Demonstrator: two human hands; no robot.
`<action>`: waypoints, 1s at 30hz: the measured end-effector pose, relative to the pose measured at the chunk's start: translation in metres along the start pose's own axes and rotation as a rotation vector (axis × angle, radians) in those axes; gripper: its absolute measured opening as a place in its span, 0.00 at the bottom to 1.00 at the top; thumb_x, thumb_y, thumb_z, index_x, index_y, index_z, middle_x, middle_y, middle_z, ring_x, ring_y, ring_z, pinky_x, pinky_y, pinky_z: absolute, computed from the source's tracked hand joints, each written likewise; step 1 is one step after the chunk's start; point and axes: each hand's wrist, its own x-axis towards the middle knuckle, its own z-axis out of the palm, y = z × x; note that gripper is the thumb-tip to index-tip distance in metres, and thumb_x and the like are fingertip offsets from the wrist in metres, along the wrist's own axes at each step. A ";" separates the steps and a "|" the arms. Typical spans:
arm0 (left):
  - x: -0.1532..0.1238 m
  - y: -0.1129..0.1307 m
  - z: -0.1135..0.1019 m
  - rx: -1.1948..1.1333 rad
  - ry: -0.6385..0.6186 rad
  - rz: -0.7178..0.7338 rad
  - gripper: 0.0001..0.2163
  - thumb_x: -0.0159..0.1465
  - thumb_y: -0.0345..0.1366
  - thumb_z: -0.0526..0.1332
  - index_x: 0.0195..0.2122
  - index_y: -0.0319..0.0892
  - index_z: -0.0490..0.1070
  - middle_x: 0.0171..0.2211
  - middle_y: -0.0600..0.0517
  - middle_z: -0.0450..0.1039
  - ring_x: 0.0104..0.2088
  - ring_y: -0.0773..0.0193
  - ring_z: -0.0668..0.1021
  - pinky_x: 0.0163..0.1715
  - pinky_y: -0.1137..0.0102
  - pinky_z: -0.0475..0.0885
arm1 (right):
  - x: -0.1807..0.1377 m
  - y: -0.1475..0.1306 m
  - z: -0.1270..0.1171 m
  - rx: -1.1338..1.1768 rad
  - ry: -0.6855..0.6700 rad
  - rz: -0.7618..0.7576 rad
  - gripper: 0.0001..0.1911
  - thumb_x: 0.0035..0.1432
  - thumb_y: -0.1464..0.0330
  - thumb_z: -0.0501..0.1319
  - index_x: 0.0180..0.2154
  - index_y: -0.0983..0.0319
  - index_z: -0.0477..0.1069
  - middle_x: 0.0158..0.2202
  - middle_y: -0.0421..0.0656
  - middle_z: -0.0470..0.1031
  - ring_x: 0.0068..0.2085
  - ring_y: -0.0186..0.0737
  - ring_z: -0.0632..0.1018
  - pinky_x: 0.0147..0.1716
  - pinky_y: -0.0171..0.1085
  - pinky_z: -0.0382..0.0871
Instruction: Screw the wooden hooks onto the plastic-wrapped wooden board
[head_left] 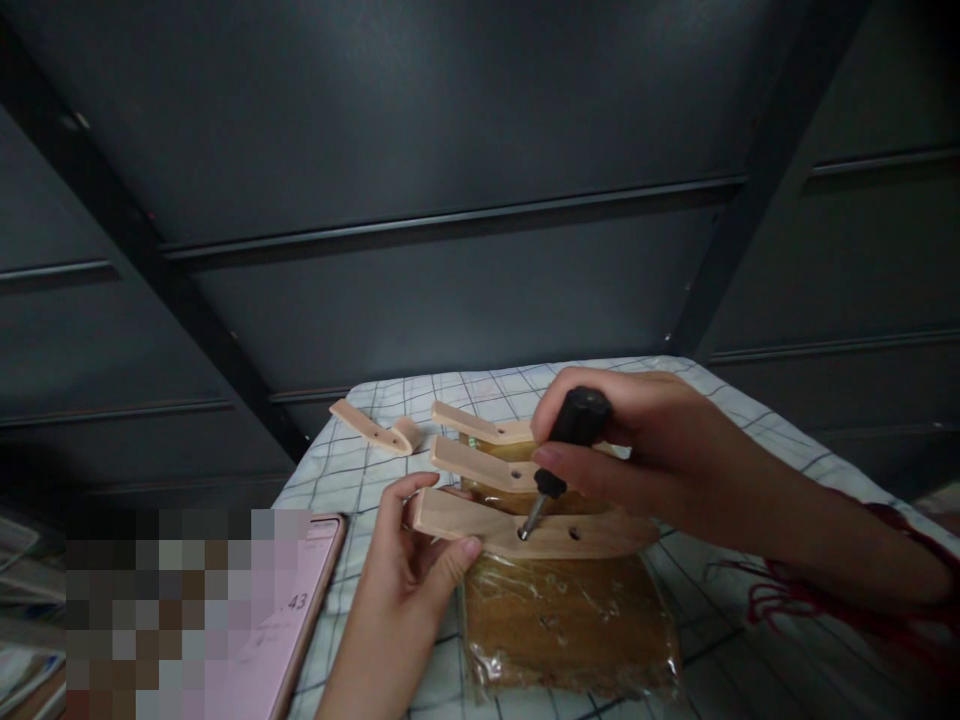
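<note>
My right hand [622,440] grips a screwdriver [581,420] by its black handle. The metal shaft slants down, its tip at a hole in the nearest pale wooden hook [480,520]. My left hand [420,560] pinches the left end of that hook, thumb in front and fingers behind. Under the hook lies a brown wooden board [562,610] in clear plastic wrap. Two more wooden hooks, a middle one [480,463] and a far one [472,420], lie across the board farther back. Their right ends are hidden behind my right hand.
A loose wooden hook [375,430] lies on its side at the back left of the checked tablecloth [345,490]. A phone [300,600] with a lit screen sits at the left edge. Dark metal panels [450,300] stand behind the table. Red threads [780,590] hang from my right wrist.
</note>
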 end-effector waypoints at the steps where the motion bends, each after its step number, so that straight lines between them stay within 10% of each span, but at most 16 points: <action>1: 0.000 0.000 0.000 0.005 -0.005 -0.001 0.22 0.50 0.39 0.65 0.42 0.43 0.56 0.34 0.52 0.74 0.33 0.65 0.77 0.32 0.73 0.73 | 0.000 0.000 0.000 0.004 -0.006 -0.001 0.13 0.58 0.63 0.53 0.25 0.62 0.64 0.21 0.37 0.66 0.22 0.30 0.66 0.20 0.32 0.55; 10: 0.000 -0.004 -0.002 0.096 -0.008 0.051 0.22 0.53 0.41 0.62 0.46 0.45 0.57 0.40 0.50 0.72 0.37 0.62 0.77 0.36 0.68 0.73 | 0.002 -0.002 0.002 0.008 -0.005 -0.017 0.12 0.59 0.63 0.53 0.26 0.62 0.64 0.21 0.35 0.66 0.21 0.28 0.66 0.19 0.30 0.56; 15: -0.010 0.000 -0.008 0.716 0.247 0.368 0.20 0.56 0.44 0.61 0.49 0.50 0.60 0.47 0.49 0.64 0.47 0.56 0.70 0.43 0.58 0.70 | 0.001 -0.002 0.005 0.033 0.021 -0.017 0.11 0.59 0.64 0.54 0.27 0.62 0.64 0.21 0.34 0.65 0.21 0.26 0.66 0.19 0.28 0.57; 20: -0.008 0.008 0.005 1.074 0.198 0.701 0.08 0.57 0.39 0.60 0.39 0.51 0.70 0.56 0.48 0.53 0.55 0.49 0.62 0.48 0.47 0.64 | 0.002 -0.004 0.006 0.054 0.041 -0.022 0.11 0.59 0.64 0.54 0.26 0.61 0.62 0.20 0.33 0.65 0.21 0.26 0.65 0.19 0.27 0.57; 30: -0.008 -0.002 0.029 1.197 0.187 0.653 0.07 0.59 0.32 0.56 0.29 0.47 0.74 0.65 0.58 0.24 0.62 0.36 0.39 0.46 0.30 0.46 | 0.004 -0.007 0.012 0.032 0.081 0.032 0.09 0.57 0.68 0.55 0.25 0.60 0.60 0.19 0.32 0.63 0.19 0.27 0.64 0.17 0.28 0.56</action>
